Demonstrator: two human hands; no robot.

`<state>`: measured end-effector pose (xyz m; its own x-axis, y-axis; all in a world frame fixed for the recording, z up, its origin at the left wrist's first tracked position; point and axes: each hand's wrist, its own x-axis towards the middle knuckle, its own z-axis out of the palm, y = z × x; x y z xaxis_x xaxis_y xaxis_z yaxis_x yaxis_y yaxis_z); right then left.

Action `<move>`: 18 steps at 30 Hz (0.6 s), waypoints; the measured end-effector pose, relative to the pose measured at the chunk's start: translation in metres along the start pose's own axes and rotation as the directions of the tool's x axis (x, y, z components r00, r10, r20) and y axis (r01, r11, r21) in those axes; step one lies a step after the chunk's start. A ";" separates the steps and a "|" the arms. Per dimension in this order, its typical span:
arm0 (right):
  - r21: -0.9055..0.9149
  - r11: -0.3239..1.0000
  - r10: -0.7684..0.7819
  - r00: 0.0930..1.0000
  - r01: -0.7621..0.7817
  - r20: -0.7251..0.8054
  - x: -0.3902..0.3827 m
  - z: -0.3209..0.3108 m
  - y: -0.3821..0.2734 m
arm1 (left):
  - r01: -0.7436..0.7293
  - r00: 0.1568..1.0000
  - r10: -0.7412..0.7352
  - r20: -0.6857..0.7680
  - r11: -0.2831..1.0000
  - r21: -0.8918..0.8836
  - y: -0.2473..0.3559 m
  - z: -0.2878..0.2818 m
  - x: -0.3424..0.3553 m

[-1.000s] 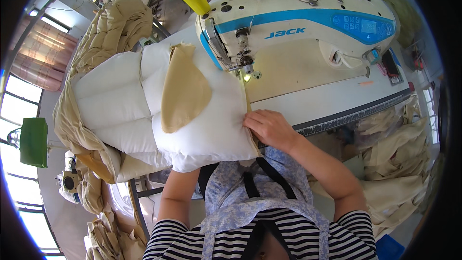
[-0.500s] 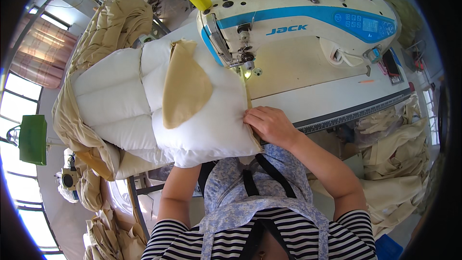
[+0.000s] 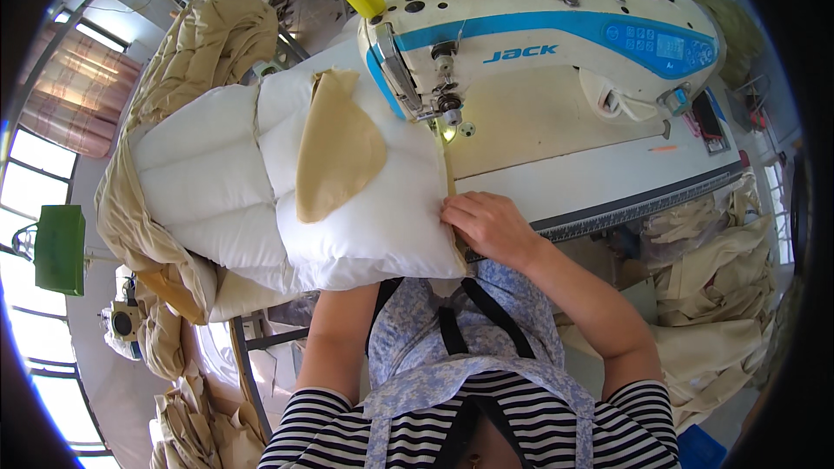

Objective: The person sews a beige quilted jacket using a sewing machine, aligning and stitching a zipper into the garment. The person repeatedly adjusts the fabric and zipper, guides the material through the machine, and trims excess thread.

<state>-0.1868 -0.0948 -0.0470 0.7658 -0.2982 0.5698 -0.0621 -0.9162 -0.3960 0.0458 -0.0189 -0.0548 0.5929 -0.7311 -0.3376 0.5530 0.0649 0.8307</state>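
A white padded garment piece (image 3: 373, 234) with beige fabric along its edges lies across the left of the sewing table. Its right edge runs up beneath the needle of a white and blue sewing machine (image 3: 539, 35). My right hand (image 3: 488, 224) pinches that edge between thumb and bent fingers, a little below the needle. A loose beige fabric flap (image 3: 339, 156) rests on top of the padding. Only my left forearm (image 3: 339, 321) shows; the left hand is hidden under the padded piece.
A ruler strip (image 3: 643, 202) runs along the table's front edge. On the table's right lie an orange marker (image 3: 663, 148) and a dark phone-like object (image 3: 708, 117). Beige cloth piles (image 3: 712, 287) sit at lower right. A green box (image 3: 59, 249) stands at left.
My left forearm has shifted right and upward beneath the padded piece, whose lower edge has risen slightly. My right hand stays on the edge, almost unmoved.
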 end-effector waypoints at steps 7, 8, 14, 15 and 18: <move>0.005 1.000 -0.008 1.000 0.008 0.011 0.000 0.000 0.001 | -0.012 1.000 0.012 -0.003 1.000 0.000 0.001 0.003 0.005; 0.002 1.000 -0.016 1.000 0.016 0.005 0.000 0.000 0.001 | -0.015 1.000 0.015 -0.004 1.000 0.000 0.002 0.003 0.006; -0.008 1.000 -0.021 1.000 0.021 0.010 0.001 0.000 0.001 | -0.024 1.000 0.024 -0.010 1.000 0.008 -0.001 0.004 0.016; -0.006 1.000 -0.020 1.000 0.020 0.016 0.000 0.000 0.001 | -0.026 1.000 0.026 -0.012 1.000 0.010 -0.002 0.004 0.017; 0.001 0.999 -0.039 0.999 0.039 -0.027 0.001 0.001 0.001 | -0.035 0.999 0.036 -0.007 0.999 0.023 -0.004 0.004 0.020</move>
<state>-0.1857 -0.0962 -0.0474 0.7500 -0.2691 0.6043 -0.0314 -0.9269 -0.3739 0.0534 -0.0361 -0.0628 0.6161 -0.7238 -0.3107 0.5179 0.0751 0.8521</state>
